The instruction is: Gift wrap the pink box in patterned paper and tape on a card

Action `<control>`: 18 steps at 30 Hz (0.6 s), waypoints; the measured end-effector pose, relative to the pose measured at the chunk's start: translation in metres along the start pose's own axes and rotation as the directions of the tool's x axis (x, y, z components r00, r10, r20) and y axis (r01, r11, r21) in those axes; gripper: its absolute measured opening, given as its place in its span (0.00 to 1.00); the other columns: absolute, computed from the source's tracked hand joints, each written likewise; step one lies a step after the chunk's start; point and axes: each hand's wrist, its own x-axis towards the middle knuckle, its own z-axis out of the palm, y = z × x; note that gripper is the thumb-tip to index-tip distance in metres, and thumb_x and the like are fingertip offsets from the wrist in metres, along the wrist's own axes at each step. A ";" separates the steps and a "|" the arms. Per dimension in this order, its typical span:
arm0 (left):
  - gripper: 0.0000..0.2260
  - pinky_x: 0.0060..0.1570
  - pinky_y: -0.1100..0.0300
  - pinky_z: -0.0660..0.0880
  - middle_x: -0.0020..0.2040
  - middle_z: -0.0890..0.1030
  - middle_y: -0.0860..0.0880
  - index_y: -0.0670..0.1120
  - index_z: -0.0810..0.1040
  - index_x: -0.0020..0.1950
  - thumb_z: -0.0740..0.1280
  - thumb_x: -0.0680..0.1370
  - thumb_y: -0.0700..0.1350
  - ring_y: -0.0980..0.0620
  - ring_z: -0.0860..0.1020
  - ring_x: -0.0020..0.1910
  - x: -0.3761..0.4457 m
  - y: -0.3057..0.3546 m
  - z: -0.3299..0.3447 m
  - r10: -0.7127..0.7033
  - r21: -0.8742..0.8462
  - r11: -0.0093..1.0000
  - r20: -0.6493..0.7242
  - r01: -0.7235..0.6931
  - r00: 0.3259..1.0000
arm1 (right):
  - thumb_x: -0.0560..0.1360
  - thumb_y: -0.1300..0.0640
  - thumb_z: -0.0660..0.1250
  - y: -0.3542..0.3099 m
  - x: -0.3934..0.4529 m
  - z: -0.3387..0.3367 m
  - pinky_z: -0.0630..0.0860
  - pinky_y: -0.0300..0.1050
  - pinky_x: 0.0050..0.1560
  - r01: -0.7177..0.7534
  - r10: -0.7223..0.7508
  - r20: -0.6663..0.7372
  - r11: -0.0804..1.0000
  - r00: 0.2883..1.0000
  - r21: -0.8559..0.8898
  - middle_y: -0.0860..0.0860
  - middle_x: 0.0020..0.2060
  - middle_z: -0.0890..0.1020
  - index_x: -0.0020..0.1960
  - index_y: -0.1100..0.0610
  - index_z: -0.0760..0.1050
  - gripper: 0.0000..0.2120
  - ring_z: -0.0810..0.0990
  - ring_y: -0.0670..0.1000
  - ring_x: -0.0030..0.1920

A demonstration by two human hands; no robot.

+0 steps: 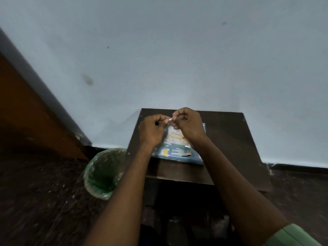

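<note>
Our left hand (152, 129) and right hand (188, 122), fingers curled, pinch one tiny pale strip (170, 119) above the blue patterned-paper parcel (177, 152), mid dark wooden table (230, 139); green-lined bin (102, 173) beside.

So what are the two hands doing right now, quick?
Left hand: pinching a small piece of tape.
Right hand: pinching the same tape's other end.

What the fingers (167, 121) of both hands pinch between them is too small to make out. Just below them, the wrapped box (179, 153) is blurred, its pattern unreadable, its left and right ends covered by the wrists. The right sleeve (292, 236) is cut off by the picture's bottom edge.
</note>
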 end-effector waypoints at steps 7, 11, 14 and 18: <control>0.07 0.48 0.58 0.82 0.40 0.88 0.56 0.53 0.90 0.52 0.81 0.74 0.45 0.57 0.87 0.43 -0.026 -0.061 -0.106 -0.133 -0.034 0.991 -0.160 0.129 0.978 | 0.75 0.74 0.66 -0.014 -0.020 0.118 0.81 0.44 0.35 -0.078 0.079 0.179 0.997 0.981 -0.015 0.61 0.35 0.85 0.48 0.62 0.82 0.10 0.84 0.54 0.33; 0.07 0.53 0.46 0.85 0.41 0.89 0.55 0.55 0.90 0.51 0.80 0.75 0.45 0.52 0.88 0.45 -0.032 -0.098 -0.153 -0.144 -0.042 0.989 -0.125 0.140 0.982 | 0.75 0.73 0.68 -0.014 -0.031 0.175 0.83 0.46 0.36 -0.087 0.093 0.182 0.995 0.979 -0.040 0.60 0.34 0.85 0.47 0.63 0.81 0.08 0.86 0.55 0.32; 0.04 0.50 0.48 0.85 0.41 0.88 0.58 0.53 0.90 0.49 0.80 0.76 0.45 0.57 0.87 0.43 -0.032 -0.125 -0.169 -0.166 0.033 0.984 -0.172 0.174 0.971 | 0.76 0.72 0.70 -0.003 -0.032 0.201 0.87 0.52 0.41 -0.075 0.102 0.219 0.989 0.970 -0.128 0.57 0.34 0.86 0.48 0.61 0.82 0.08 0.87 0.55 0.33; 0.02 0.46 0.51 0.86 0.40 0.88 0.60 0.54 0.90 0.48 0.80 0.76 0.49 0.60 0.86 0.40 -0.026 -0.167 -0.173 -0.286 0.103 0.943 -0.243 0.317 0.927 | 0.77 0.72 0.63 0.020 -0.022 0.221 0.86 0.52 0.51 0.157 -0.039 0.289 0.903 0.957 -0.399 0.54 0.43 0.87 0.50 0.58 0.85 0.15 0.87 0.52 0.43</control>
